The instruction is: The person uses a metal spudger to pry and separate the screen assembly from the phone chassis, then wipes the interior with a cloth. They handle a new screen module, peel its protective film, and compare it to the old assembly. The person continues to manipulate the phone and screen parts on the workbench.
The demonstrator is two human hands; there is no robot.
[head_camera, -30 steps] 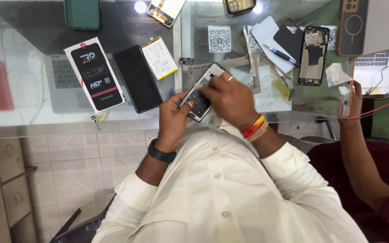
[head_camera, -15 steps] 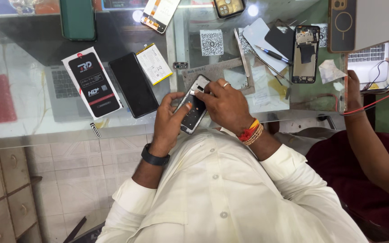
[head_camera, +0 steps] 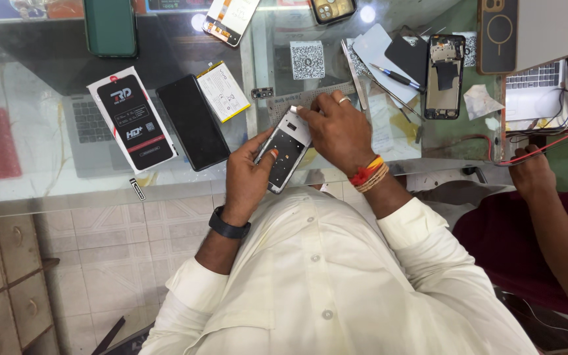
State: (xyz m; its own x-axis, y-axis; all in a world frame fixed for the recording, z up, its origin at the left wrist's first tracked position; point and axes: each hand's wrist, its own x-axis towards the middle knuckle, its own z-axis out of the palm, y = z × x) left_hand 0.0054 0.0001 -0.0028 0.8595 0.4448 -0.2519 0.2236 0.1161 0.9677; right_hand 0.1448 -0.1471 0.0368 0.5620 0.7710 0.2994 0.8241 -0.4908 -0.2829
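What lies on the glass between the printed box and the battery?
A black phone screen lies flat between the printed box and the battery, touching or nearly touching both. The head view shows it.

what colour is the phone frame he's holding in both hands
Silvery white, with a dark inner panel; the phone frame shows best in the head view.

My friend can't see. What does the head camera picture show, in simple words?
A person in a white shirt holds an opened phone over a glass counter, left hand gripping it, right hand working at its top edge. A black phone screen, a boxed part and another opened phone lie nearby.
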